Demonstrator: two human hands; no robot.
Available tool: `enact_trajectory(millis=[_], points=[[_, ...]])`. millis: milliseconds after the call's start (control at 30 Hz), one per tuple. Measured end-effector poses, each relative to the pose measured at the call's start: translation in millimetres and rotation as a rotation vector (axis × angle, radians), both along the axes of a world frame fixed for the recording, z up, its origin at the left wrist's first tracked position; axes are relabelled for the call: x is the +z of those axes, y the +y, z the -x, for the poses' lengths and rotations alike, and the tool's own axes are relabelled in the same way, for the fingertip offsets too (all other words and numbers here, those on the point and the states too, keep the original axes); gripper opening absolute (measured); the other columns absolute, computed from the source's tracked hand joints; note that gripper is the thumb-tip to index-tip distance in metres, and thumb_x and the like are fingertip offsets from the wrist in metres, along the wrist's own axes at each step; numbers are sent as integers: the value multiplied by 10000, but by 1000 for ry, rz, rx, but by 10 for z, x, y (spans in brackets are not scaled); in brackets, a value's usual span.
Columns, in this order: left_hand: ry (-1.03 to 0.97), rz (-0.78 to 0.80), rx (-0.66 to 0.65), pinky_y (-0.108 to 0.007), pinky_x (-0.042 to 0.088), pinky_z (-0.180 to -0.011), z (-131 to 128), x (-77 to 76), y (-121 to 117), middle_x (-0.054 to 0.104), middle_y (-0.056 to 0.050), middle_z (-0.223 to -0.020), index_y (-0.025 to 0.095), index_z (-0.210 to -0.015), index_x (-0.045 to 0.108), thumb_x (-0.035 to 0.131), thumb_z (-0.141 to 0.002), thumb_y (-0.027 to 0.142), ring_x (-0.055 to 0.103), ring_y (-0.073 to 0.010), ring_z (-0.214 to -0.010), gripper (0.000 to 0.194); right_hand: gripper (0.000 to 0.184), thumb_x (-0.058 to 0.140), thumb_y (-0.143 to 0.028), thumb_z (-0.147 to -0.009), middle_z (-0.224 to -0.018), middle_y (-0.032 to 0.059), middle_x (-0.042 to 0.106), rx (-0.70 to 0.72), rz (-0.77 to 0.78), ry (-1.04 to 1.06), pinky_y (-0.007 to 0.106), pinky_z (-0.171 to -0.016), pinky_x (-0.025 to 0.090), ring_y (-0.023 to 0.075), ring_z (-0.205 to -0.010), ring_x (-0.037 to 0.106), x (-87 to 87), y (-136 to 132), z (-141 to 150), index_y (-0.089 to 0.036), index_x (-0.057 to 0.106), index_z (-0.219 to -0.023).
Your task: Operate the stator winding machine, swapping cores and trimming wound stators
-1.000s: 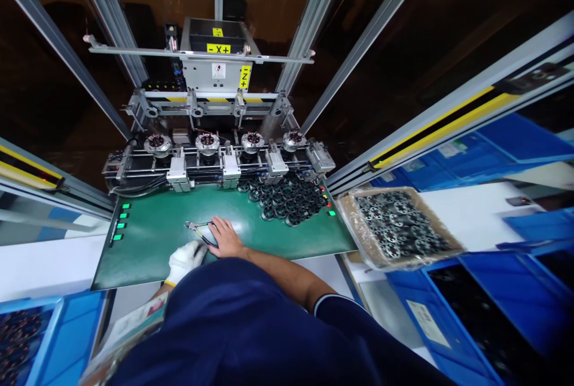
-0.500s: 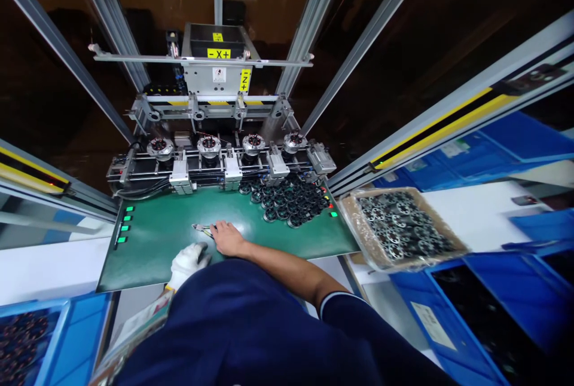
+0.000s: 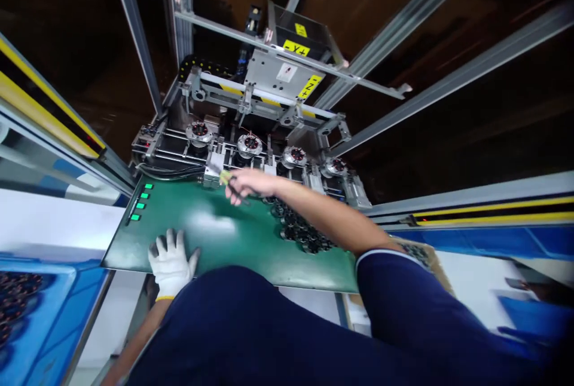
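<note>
My bare right hand (image 3: 246, 184) is closed round a pair of pliers (image 3: 226, 177), which looks blurred by motion. It is held over the far edge of the green work mat (image 3: 215, 254), and the tool's tip points at the left part of the machine. On the near left of the mat my left hand (image 3: 173, 262), in a white glove, lies with its fingers spread. Four-armed fixtures in the machine carry round wound parts, such as the second motor stator (image 3: 250, 144) from the left. Black ring-shaped parts (image 3: 300, 230) lie grouped below my right forearm, which partly hides them.
Yellow-edged light-curtain posts (image 3: 49, 99) flank the machine on both sides. A blue bin (image 3: 67, 290) of wound parts stands at the lower left. A lined carton (image 3: 442, 269) of metal parts is partly hidden behind my right sleeve. Small green-lit squares (image 3: 144, 196) mark the mat's left edge.
My right hand has lifted the pliers off the mat and carried them forward to the machine. My left hand has opened out flat on the mat. The view has turned and tilted.
</note>
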State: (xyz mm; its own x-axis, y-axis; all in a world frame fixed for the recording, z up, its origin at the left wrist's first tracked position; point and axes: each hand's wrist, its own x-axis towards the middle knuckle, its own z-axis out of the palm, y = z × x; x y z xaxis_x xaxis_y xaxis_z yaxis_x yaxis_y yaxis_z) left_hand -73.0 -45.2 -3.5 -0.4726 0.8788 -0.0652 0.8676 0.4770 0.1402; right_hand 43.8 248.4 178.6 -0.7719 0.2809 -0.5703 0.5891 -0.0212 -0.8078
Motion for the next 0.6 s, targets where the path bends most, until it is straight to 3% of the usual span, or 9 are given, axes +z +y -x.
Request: enact_trajectory(millis=[67,133,233,300,400,500,600], points=[[27,-13,-19,-657,288,-1140,44,-19,12,392,-297,-1589,63,-1512,488,458,-977,584,375,-501,-1389,748,235,329,-44,-995,-784,-10,696,-41,-54,-1,224,-662,588,78,-619,685,424,446,263,-69,551,-1069],[50,-62,-72,-645,332,-1110,95,-76,32,453,-313,-1534,36,-1452,551,512,-953,580,421,-493,-1339,739,162,393,-103,-1028,-733,-10,682,5,-158,-81,174,-593,556,73,-542,642,760,826,551,-94,554,-1020],[99,-201,-164,-618,403,-1050,157,-179,47,551,-313,-1428,21,-1315,654,584,-916,558,499,-472,-1243,673,181,434,-185,-1061,-743,5,678,112,-287,-264,149,-625,540,67,-544,637,1029,1212,978,-68,573,-1063],[125,-270,-199,-608,430,-1024,176,-227,45,572,-318,-1393,19,-1264,679,609,-906,528,521,-468,-1213,626,225,432,-194,-1067,-807,29,687,159,-330,-368,168,-692,555,85,-631,683,1055,1378,1216,-26,576,-1107],[124,-283,-208,-610,441,-1025,180,-253,35,569,-315,-1395,23,-1271,670,625,-905,507,523,-469,-1221,609,266,435,-207,-1062,-957,119,709,202,-308,-494,269,-763,611,197,-863,754,932,1594,1459,4,569,-1153],[109,-264,-220,-614,452,-1017,183,-248,29,566,-312,-1399,27,-1276,661,634,-901,501,527,-471,-1218,605,301,468,-229,-1054,-1102,180,691,253,-219,-546,352,-842,615,306,-1112,719,737,1808,1561,33,591,-1136],[115,-255,-243,-614,472,-979,198,-234,35,583,-312,-1367,29,-1249,666,637,-898,495,546,-470,-1179,584,309,505,-233,-1044,-1154,180,679,288,-140,-528,364,-886,588,352,-1234,651,624,1925,1579,51,628,-1054]])
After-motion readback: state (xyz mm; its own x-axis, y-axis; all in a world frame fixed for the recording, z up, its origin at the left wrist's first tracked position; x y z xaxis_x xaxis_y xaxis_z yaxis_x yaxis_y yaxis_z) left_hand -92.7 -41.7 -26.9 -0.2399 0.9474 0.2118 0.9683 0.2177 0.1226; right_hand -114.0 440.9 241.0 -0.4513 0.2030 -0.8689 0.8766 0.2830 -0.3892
